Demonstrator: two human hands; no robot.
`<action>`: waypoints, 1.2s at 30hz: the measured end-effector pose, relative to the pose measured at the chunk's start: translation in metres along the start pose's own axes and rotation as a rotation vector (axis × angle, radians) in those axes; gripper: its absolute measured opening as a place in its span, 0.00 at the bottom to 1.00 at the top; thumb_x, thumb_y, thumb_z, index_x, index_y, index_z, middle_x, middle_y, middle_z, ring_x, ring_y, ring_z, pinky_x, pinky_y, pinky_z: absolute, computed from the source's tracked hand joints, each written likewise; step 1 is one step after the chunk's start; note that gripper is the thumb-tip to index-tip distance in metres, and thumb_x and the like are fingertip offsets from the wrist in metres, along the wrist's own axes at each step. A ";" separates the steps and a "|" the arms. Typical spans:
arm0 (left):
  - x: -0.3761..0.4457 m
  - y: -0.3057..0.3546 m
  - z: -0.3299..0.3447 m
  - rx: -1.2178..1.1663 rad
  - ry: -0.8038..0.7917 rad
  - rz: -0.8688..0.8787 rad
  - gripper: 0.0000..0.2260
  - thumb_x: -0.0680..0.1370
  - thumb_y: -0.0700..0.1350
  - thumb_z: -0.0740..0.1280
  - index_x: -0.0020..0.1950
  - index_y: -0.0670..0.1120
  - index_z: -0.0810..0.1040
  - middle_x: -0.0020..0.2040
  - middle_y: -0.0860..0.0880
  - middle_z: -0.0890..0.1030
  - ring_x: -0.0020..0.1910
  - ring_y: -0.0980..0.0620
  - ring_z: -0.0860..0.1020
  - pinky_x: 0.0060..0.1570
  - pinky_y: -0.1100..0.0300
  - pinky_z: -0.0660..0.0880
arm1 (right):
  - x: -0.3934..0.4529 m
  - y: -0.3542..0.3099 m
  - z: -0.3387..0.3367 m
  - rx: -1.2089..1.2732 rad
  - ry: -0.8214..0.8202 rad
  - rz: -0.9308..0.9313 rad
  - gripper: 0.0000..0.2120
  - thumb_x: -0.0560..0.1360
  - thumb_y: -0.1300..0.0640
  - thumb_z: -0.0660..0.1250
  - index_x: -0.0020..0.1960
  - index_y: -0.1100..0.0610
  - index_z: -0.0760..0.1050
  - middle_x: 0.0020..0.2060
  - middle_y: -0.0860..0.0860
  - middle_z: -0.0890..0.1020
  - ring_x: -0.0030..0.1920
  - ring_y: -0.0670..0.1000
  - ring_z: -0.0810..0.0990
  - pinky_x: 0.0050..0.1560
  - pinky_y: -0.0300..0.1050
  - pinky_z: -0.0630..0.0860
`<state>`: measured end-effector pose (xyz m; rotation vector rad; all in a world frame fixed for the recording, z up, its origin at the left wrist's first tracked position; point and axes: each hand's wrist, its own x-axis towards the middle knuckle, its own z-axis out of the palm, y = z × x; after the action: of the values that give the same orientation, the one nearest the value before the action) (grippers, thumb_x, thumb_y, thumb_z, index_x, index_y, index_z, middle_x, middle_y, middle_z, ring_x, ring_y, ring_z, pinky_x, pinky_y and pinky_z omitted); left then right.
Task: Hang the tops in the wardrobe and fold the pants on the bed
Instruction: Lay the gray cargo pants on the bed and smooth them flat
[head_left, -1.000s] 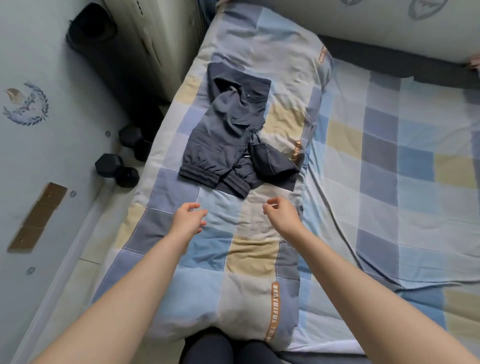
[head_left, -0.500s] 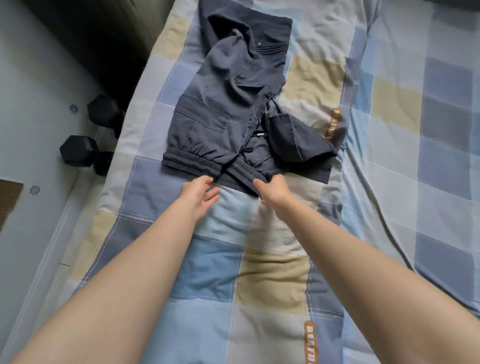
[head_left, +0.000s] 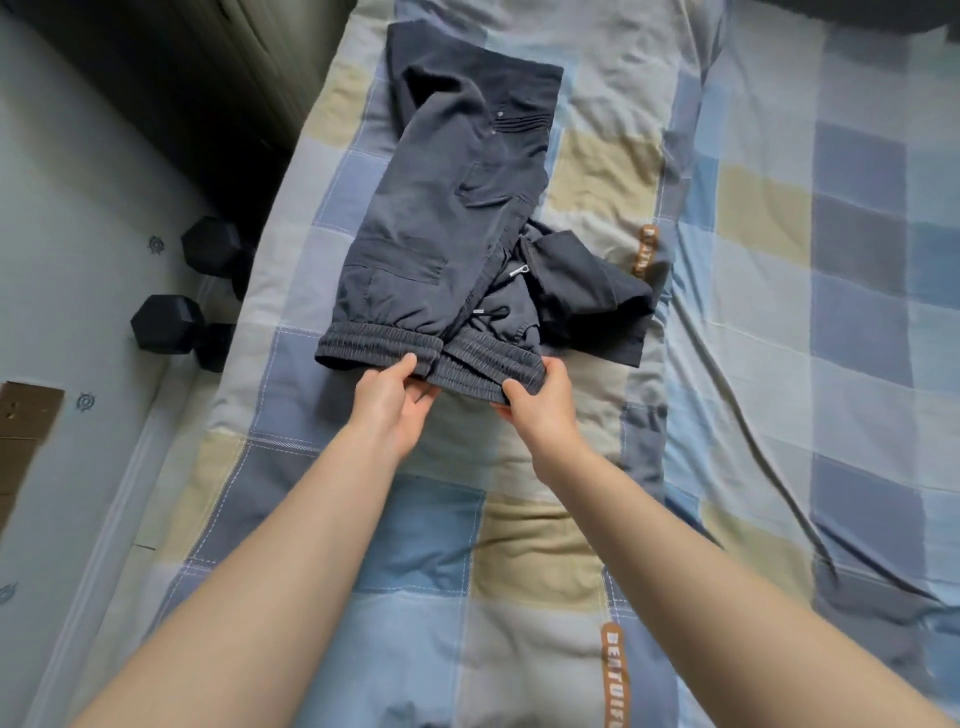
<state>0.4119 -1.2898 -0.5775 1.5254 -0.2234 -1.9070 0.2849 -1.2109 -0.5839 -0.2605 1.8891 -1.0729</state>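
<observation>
We had the dark grey pants (head_left: 447, 223) lying in a rumpled, partly folded heap on the checked quilt (head_left: 415, 545) of the bed, their elastic waistband (head_left: 431, 353) at the end nearest us and the legs bunched away from us toward the top of the view. Our left hand (head_left: 387, 400) pinched the waistband near its middle, thumb on top of the ribbed cloth and the fingers curled beneath it. Our right hand (head_left: 540, 405) gripped the waistband's right end in the same way, thumb over the edge and fingers tucked under, so that this stretch of the band was raised a little off the quilt between the two grips. The rest of the pants lay beyond our hands, resting on the quilt, with one flap of cloth spread out to the right. On the floor to the left of the bed stood two black dumbbells (head_left: 171, 325), well apart from the pants.
</observation>
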 end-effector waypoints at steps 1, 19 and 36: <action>-0.013 -0.003 -0.002 -0.036 -0.004 -0.005 0.17 0.82 0.34 0.58 0.71 0.39 0.68 0.54 0.42 0.80 0.50 0.45 0.80 0.51 0.50 0.76 | -0.016 0.002 -0.008 0.005 -0.010 -0.002 0.15 0.75 0.64 0.66 0.61 0.59 0.68 0.54 0.54 0.78 0.53 0.55 0.80 0.56 0.55 0.79; -0.404 0.028 -0.055 0.497 -0.055 0.333 0.20 0.77 0.38 0.68 0.68 0.48 0.71 0.61 0.51 0.80 0.61 0.54 0.78 0.67 0.49 0.72 | -0.383 -0.067 -0.144 -0.776 -0.248 -0.063 0.24 0.75 0.40 0.64 0.61 0.58 0.71 0.52 0.52 0.78 0.52 0.53 0.78 0.49 0.44 0.73; -0.528 0.093 -0.054 0.993 -0.741 0.370 0.20 0.75 0.41 0.72 0.56 0.65 0.77 0.53 0.56 0.84 0.53 0.57 0.82 0.49 0.61 0.78 | -0.516 -0.139 -0.172 0.277 0.138 -0.244 0.06 0.79 0.55 0.62 0.49 0.46 0.78 0.40 0.42 0.83 0.41 0.42 0.81 0.49 0.49 0.79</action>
<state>0.5436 -1.0312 -0.1235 1.0564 -1.8508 -2.0405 0.4025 -0.9058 -0.1277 -0.2682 1.8332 -1.5358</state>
